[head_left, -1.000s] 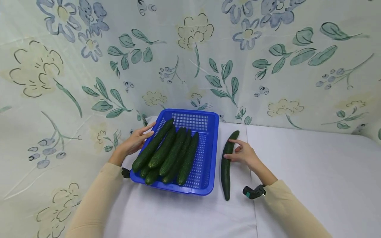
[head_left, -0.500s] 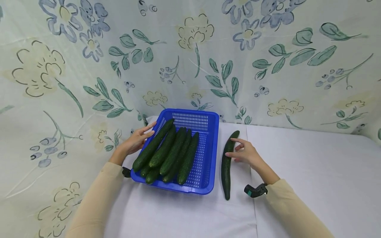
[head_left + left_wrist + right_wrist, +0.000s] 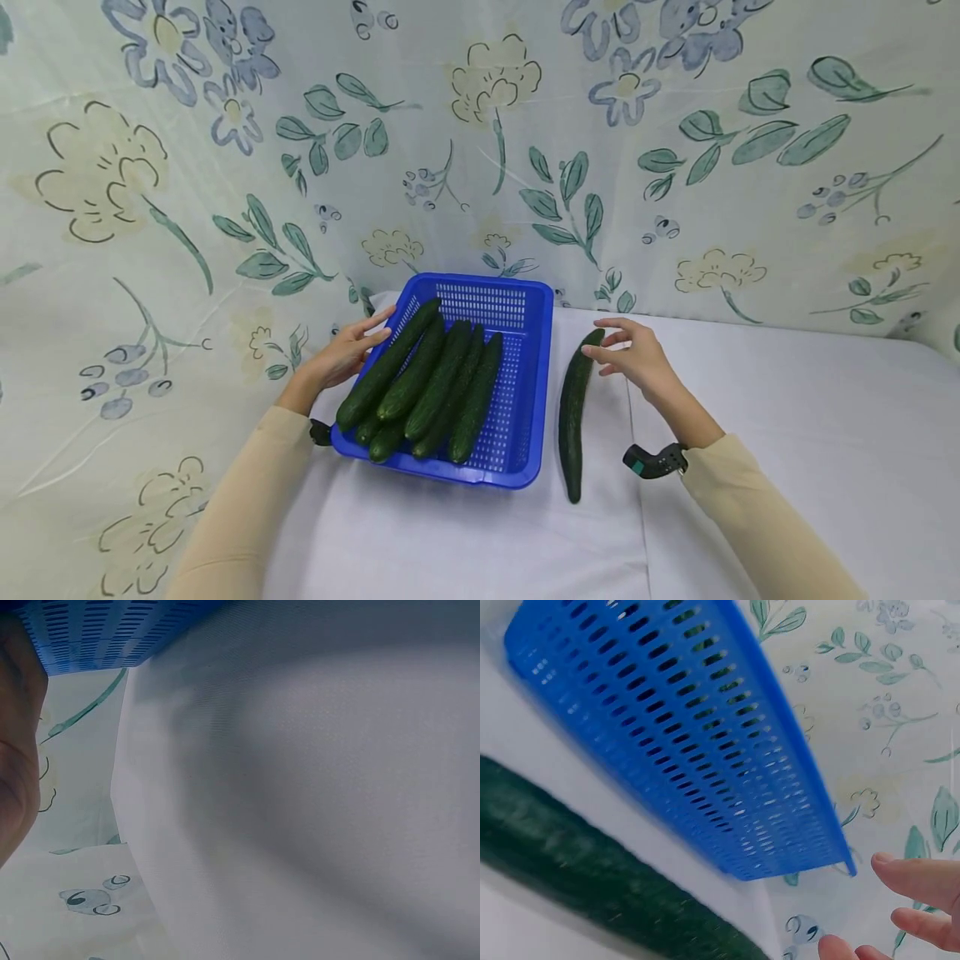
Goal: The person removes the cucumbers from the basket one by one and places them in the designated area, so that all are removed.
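A blue plastic basket (image 3: 548, 375) holds several dark green cucumbers (image 3: 433, 385) lying side by side, pointing away from me. My left hand (image 3: 341, 360) is at the basket's left side, with extended fingers touching the rim; its lower part is hidden. In the left wrist view only part of this hand shows, beneath the perforated basket wall (image 3: 97, 634). One long cucumber (image 3: 572, 421) lies on the table to the right of the basket. Over its far end is my right hand (image 3: 633, 354), thumb and fingers spread apart. Between those fingers (image 3: 919, 877) nothing is held in the right wrist view.
A white cloth (image 3: 750, 433) covers the table. Behind it, and on the left, hangs a floral curtain (image 3: 465, 150), close to the basket's far rim. A black wrist device (image 3: 654, 461) sits on the right wrist.
My right hand has let go of the single cucumber's upper middle and moved away from me toward its far tip. The cucumber, basket and left hand stay nearly as they were.
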`<state>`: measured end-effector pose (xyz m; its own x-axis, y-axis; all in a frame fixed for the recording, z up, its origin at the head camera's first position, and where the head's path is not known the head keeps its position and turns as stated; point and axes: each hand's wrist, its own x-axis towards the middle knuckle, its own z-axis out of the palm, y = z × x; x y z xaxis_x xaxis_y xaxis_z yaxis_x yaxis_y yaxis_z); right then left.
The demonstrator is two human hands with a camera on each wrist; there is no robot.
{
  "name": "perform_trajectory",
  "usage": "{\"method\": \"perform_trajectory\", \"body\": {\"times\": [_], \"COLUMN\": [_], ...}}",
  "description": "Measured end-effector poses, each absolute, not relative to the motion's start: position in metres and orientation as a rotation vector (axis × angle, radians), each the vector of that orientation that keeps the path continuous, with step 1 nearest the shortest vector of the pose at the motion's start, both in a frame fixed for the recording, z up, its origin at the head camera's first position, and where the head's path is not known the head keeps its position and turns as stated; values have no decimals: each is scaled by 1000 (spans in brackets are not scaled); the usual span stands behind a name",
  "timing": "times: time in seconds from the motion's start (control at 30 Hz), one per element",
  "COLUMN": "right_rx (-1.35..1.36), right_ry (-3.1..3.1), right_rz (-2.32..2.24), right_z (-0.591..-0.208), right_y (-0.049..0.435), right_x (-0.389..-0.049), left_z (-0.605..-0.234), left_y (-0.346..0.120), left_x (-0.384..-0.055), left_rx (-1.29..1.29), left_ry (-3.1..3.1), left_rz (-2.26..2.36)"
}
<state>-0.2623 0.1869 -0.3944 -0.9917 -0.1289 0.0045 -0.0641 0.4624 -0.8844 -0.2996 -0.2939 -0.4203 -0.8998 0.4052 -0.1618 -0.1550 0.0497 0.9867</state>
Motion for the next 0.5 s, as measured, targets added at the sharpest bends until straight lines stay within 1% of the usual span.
{"method": "perform_trajectory", "body": {"times": [0.23, 0.5], "right_rx": [-193, -192], "right_ry": [2594, 2521], "right_rz": [-1685, -1746], "right_z": [-372, -357], "right_y": [170, 149], "right_x": [-265, -269], "left_z": [-420, -420], "left_y": [-293, -294], "left_x": [-298, -298], "left_rx": [257, 266], "left_ry": [1995, 2012], "left_rz": [1878, 1864]}}
